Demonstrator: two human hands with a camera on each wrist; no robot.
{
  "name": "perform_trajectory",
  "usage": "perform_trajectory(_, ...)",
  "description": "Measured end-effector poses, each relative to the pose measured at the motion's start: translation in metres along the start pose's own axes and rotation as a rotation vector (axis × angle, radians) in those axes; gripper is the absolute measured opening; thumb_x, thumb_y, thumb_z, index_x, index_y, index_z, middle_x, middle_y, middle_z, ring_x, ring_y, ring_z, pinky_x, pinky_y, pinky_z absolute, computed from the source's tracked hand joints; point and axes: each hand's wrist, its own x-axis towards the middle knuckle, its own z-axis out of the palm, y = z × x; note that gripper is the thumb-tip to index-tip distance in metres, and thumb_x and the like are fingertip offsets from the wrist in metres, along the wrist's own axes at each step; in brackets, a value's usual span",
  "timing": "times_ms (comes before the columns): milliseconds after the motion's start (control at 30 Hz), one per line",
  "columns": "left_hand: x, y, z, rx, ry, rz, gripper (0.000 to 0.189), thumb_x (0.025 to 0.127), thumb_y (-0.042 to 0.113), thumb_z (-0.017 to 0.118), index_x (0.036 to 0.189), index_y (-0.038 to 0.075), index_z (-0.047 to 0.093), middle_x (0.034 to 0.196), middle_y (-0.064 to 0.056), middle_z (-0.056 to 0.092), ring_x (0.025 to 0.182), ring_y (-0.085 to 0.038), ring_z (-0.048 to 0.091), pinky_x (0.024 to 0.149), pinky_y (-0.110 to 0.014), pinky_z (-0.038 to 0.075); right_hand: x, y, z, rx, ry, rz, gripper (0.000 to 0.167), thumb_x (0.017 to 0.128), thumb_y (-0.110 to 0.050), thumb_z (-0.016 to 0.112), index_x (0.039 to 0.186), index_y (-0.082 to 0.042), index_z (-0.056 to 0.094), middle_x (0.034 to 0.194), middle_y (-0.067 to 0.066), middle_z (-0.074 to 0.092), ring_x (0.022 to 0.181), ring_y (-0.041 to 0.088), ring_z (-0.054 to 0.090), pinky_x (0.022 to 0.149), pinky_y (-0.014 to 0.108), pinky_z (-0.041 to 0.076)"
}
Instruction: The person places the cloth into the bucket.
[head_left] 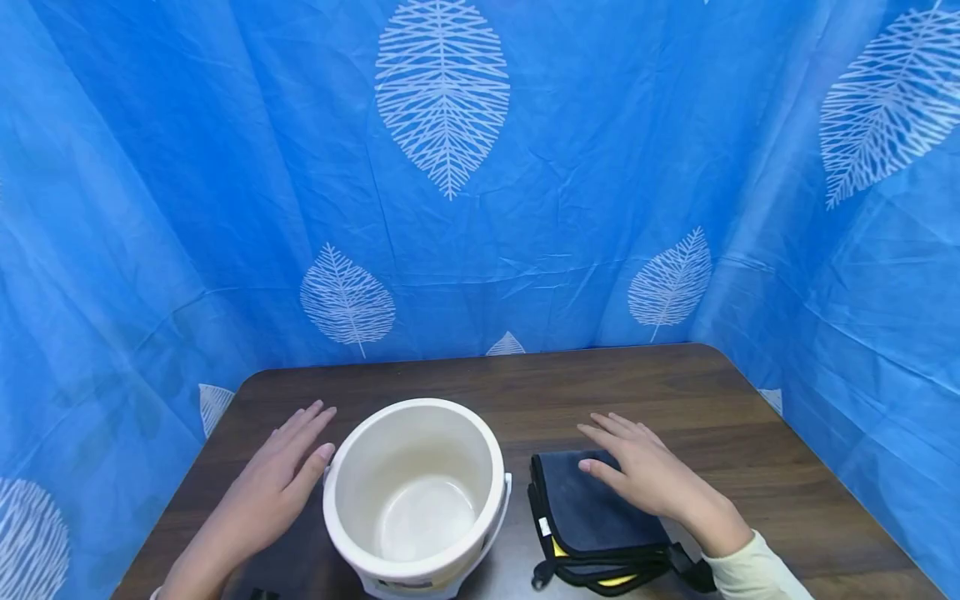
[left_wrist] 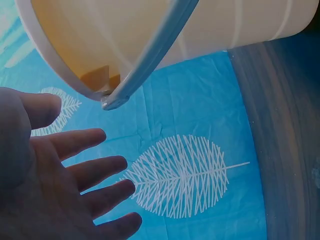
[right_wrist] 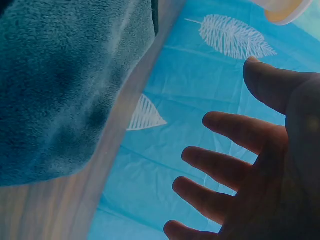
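Note:
A white plastic bucket (head_left: 408,533) stands upright on the wooden table, its inside bare and its handle (head_left: 495,521) hanging down the right side. My left hand (head_left: 273,483) hovers just left of the bucket, fingers straight and holding nothing. In the left wrist view its fingers point toward the bucket's rim and handle joint (left_wrist: 112,100). To the right lies a folded dark grey towel (head_left: 592,508) with black edging and yellow parts showing between its layers. Over the towel's upper right part, my right hand (head_left: 645,471) spreads its fingers and grips nothing.
The dark wooden table (head_left: 540,387) has rounded far corners. Blue curtains (head_left: 570,167) with white leaf prints hang behind it and along both sides. A small black object (head_left: 264,593) shows at the bottom edge, near the left forearm.

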Motion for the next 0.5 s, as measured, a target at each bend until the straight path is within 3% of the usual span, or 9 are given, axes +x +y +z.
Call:
perform_trajectory(267, 0.0007, 0.0006, 0.0043, -0.009, -0.029, -0.033, 0.061, 0.108, 0.045, 0.042, 0.152, 0.002, 0.044, 0.158, -0.027, 0.034, 0.146, -0.052, 0.024, 0.111, -0.073, 0.022, -0.0025, 0.0016, 0.0061, 0.012, -0.01, 0.023, 0.052, 0.101, -0.039, 0.062, 0.142, -0.008, 0.059, 0.149, 0.022, 0.049, 0.139, 0.049, 0.039, 0.108, 0.074, 0.026)
perform_trajectory(500, 0.0007, 0.0012, 0.0049, -0.021, -0.012, -0.017, 0.059, 0.109, 0.043, 0.043, 0.152, 0.003, 0.045, 0.158, -0.027, 0.035, 0.146, -0.051, 0.025, 0.109, -0.074, 0.024, -0.0032, 0.002, 0.0075, 0.021, -0.013, 0.032, 0.052, 0.101, -0.039, 0.063, 0.142, -0.008, 0.059, 0.149, 0.022, 0.049, 0.14, 0.049, 0.039, 0.109, 0.074, 0.027)
